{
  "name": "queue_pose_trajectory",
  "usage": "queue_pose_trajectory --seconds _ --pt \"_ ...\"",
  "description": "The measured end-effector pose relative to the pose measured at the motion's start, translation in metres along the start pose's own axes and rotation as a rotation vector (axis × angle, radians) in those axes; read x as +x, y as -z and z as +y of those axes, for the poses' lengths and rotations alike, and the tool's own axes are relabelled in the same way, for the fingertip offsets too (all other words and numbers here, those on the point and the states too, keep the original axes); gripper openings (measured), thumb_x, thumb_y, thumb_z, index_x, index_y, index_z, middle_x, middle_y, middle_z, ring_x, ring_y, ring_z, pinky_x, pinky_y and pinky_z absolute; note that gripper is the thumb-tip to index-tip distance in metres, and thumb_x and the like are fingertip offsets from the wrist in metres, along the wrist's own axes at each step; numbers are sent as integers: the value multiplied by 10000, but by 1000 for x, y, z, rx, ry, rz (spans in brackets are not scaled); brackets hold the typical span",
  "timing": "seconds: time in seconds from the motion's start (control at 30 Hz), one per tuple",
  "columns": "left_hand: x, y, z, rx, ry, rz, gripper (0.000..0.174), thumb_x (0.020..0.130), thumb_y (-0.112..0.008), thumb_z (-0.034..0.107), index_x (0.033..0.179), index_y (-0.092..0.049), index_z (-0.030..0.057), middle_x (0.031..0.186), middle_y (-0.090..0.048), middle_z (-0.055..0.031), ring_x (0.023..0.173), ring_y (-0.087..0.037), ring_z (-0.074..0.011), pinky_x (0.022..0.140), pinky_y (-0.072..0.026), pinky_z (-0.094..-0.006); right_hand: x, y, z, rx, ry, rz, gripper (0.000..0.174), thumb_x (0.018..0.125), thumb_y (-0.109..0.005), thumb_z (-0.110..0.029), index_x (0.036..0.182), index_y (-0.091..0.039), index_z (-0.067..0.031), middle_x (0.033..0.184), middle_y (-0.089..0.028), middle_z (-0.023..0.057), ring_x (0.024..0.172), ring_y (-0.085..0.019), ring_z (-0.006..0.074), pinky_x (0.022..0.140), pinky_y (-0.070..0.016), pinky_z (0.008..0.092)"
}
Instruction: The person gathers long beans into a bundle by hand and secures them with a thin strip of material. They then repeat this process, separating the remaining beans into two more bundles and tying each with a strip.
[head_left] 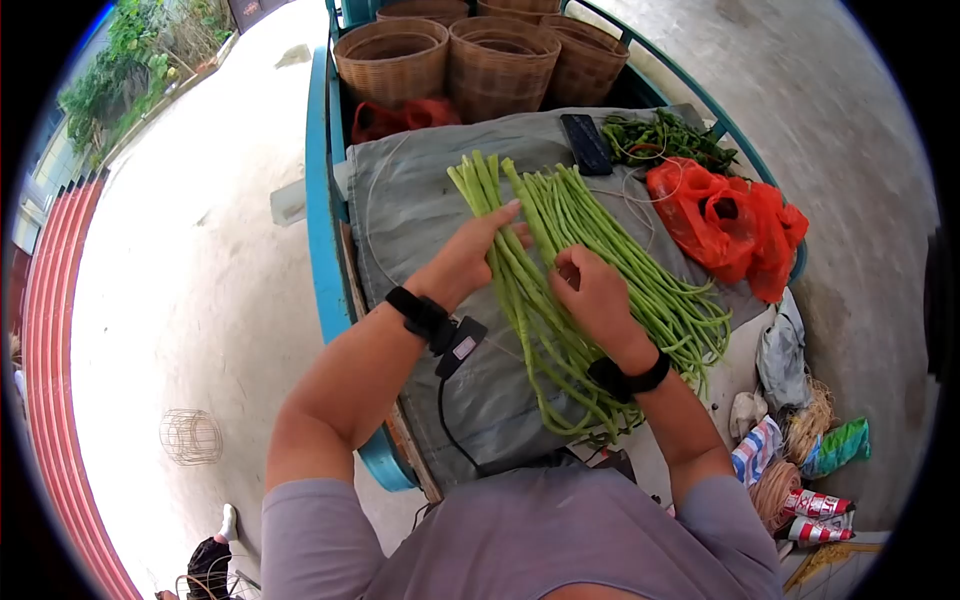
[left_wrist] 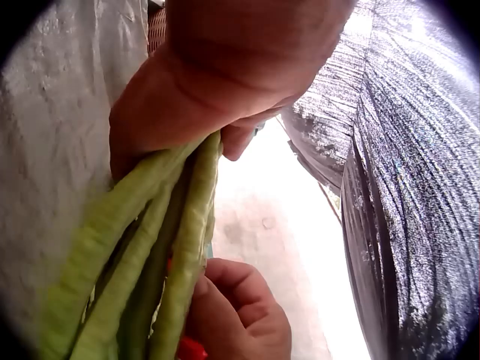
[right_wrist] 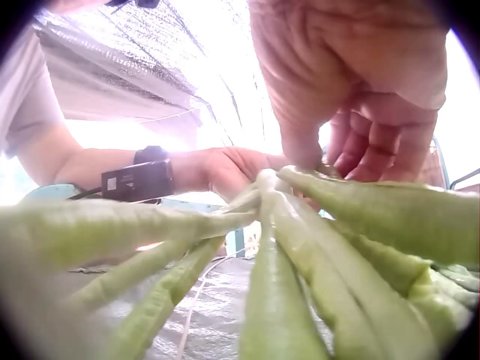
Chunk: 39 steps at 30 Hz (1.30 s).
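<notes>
My left hand [head_left: 468, 252] grips a bundle of yardlong beans [head_left: 528, 300] near its upper end, the thumb across the stalks. In the left wrist view the bean stems [left_wrist: 187, 247] run down out of that grip. My right hand [head_left: 598, 302] is just right of the bundle, thumb and curled fingers pinching at a bean. Seen from the right wrist, its thumb and fingers [right_wrist: 367, 142] meet over the bean ends [right_wrist: 322, 225], which partly hide the pinch. More yardlong beans [head_left: 615, 240] lie spread to the right on a grey cloth [head_left: 430, 205].
Beyond the cloth, wicker baskets [head_left: 395, 65] stand in the blue-railed cart bed. At the right are a phone [head_left: 586, 143], green peppers [head_left: 668, 138] and a red plastic bag [head_left: 725, 220]. Sacks and twine [head_left: 775, 490] lie low right. A thin cord [head_left: 375, 200] crosses the cloth.
</notes>
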<state>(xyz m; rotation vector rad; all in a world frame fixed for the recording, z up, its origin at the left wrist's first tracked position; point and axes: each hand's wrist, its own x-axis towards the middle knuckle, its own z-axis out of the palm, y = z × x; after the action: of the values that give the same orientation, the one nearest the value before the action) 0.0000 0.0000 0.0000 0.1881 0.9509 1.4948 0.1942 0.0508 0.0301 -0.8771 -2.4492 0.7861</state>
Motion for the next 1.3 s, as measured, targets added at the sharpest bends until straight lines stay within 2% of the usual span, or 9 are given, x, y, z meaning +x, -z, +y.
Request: queue_pose_trajectory --seconds 0.07,0.37,0.57,0.67,0.77,0.87,0.97,1.17,1.3 --pt "-4 -1 2 -6 -43 -92 427 955 -575 336 1250 -498 38 1156 -620 -146 914 -606 -230 788 -534 -396 -3 -1 -5 49 11 0 161 831 -662 -159 952 -597 -75 803 -642 65 708 -639 218 627 -492 354" --pt "-13 -16 3 -85 -5 -172 420 950 -569 314 1200 -530 -22 1145 -624 -166 1076 -610 -294 915 -520 -424 -6 -6 -1 149 113 89 157 845 -646 -122 972 -601 -41 863 -628 118 752 -625 282 654 -483 376" --pt "-9 -11 4 -108 119 -279 354 926 -608 263 1124 -563 -28 1070 -639 -163 970 -651 -293 884 -539 -417 -7 -10 -3 216 131 126 164 842 -644 -78 997 -609 -37 891 -634 134 781 -634 289 679 -491 375" --pt "-9 -12 2 -78 23 -213 266 903 -638 197 1068 -574 -2 980 -646 -119 929 -656 -269 834 -558 -393 -7 -14 2 296 85 89 172 846 -642 -68 1012 -608 -35 908 -637 136 799 -642 283 692 -495 363" --pt "-8 -6 3 -80 36 -293 190 885 -654 151 1011 -582 29 910 -638 -80 876 -656 -239 796 -567 -372 -7 -13 0 285 73 64 173 850 -644 -74 1014 -609 -33 920 -638 134 808 -648 274 696 -498 351" --pt "-13 -11 3 -64 -15 -244 147 887 -643 141 975 -594 33 879 -637 -80 847 -652 -230 795 -565 -376 -9 -12 1 339 58 22 170 865 -633 -92 1022 -613 -30 923 -643 126 822 -648 271 712 -499 343" --pt "-13 -9 4 10 3 -232 127 881 -637 140 931 -597 29 856 -639 -93 842 -652 -240 790 -561 -390 -11 5 7 318 68 -25 193 873 -618 -133 1034 -617 -25 922 -648 121 824 -644 267 726 -497 351" --pt "-16 -17 5 -101 86 -56 139 862 -628 160 851 -590 26 830 -644 -117 802 -656 -282 784 -552 -446 5 51 55 -112 -71 -130 221 829 -629 -177 1019 -637 -63 927 -663 111 850 -636 272 741 -490 377" --pt "-7 -6 2 -39 83 -24 131 859 -616 143 816 -578 25 769 -624 -118 760 -646 -291 775 -549 -467 14 30 67 -277 55 -66 163 810 -646 -208 933 -651 -101 858 -660 90 846 -636 296 688 -478 414"
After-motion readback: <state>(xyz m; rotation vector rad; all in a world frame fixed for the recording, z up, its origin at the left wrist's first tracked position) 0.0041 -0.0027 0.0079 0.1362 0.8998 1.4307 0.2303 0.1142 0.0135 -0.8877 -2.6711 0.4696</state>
